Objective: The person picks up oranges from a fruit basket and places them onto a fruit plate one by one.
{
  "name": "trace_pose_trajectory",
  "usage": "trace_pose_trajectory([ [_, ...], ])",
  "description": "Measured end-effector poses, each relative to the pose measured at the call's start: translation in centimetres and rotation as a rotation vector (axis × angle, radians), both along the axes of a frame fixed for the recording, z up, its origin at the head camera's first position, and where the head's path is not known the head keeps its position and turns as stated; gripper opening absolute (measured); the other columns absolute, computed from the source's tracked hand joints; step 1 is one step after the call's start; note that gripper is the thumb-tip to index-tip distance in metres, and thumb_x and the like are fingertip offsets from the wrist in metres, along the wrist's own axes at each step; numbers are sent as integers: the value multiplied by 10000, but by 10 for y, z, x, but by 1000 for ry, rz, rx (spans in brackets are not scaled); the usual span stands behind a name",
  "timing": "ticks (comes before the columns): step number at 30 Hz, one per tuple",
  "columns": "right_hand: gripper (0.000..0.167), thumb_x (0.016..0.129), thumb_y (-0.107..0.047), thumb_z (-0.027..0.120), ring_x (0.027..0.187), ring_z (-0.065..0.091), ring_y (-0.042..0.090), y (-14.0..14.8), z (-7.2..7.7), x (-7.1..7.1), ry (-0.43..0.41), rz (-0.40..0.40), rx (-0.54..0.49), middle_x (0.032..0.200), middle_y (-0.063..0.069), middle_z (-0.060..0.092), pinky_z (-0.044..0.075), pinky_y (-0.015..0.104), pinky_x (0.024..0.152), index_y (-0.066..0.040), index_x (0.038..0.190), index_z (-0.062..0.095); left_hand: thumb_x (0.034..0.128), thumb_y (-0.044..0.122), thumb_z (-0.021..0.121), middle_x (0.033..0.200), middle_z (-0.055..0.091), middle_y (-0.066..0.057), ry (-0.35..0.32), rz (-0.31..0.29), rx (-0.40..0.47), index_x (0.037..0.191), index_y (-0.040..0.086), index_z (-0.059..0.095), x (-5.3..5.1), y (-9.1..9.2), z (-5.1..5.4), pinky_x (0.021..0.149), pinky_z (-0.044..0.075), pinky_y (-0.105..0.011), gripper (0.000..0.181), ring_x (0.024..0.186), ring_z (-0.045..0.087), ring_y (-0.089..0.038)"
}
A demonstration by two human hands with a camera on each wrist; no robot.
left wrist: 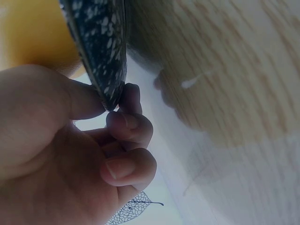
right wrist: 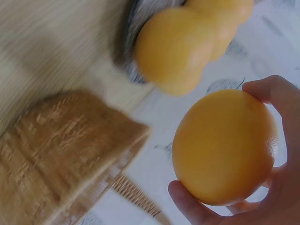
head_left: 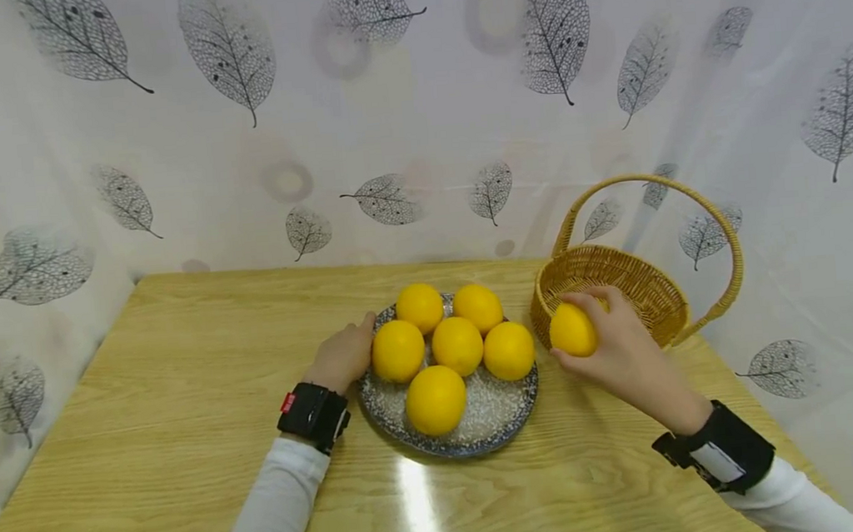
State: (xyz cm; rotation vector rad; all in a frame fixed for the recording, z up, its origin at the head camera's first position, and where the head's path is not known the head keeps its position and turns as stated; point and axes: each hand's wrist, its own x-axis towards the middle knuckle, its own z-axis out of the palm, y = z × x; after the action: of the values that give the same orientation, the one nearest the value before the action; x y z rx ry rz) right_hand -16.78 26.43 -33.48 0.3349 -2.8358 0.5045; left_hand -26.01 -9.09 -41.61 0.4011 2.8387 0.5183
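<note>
My left hand [head_left: 343, 356] grips the left rim of a speckled blue-grey plate [head_left: 494, 415]. In the left wrist view, the thumb lies on the upper side of the plate's edge [left wrist: 104, 51] and curled fingers are beneath it. Several oranges [head_left: 435, 400] sit on the plate. At the right, my right hand [head_left: 625, 359] holds another orange [head_left: 571, 331] between thumb and fingers, in front of a wicker basket [head_left: 642, 287]. The right wrist view shows this orange [right wrist: 225, 147] apart from the basket wall [right wrist: 70, 150].
The basket's tall arched handle [head_left: 729, 250] rises on its right side. Everything stands on a light wooden table [head_left: 203, 384]. A pale curtain [head_left: 413, 100] printed with leaves hangs behind the table and along both sides.
</note>
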Motion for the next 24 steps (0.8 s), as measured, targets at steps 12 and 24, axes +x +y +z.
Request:
trace_pose_trajectory([
  [12, 694, 760, -320, 866, 1163, 545, 375, -55, -29, 19, 25, 125, 36, 1380, 172, 498, 575, 448, 794, -170, 1376, 585, 1092, 103, 361, 1345, 620, -299, 1, 2, 13, 1561, 15, 339, 3, -3, 1, 1037, 511, -577, 478, 1259, 598, -455],
  [24, 744, 722, -394, 889, 1123, 552, 291, -85, -55, 26, -7, 163, 94, 1390, 90, 537, 545, 344, 743, -213, 1379, 591, 1103, 139, 356, 1360, 617, -286, -6, 2, 13, 1576, 35, 325, 1, -1, 2, 1045, 511, -565, 485, 1263, 602, -439],
])
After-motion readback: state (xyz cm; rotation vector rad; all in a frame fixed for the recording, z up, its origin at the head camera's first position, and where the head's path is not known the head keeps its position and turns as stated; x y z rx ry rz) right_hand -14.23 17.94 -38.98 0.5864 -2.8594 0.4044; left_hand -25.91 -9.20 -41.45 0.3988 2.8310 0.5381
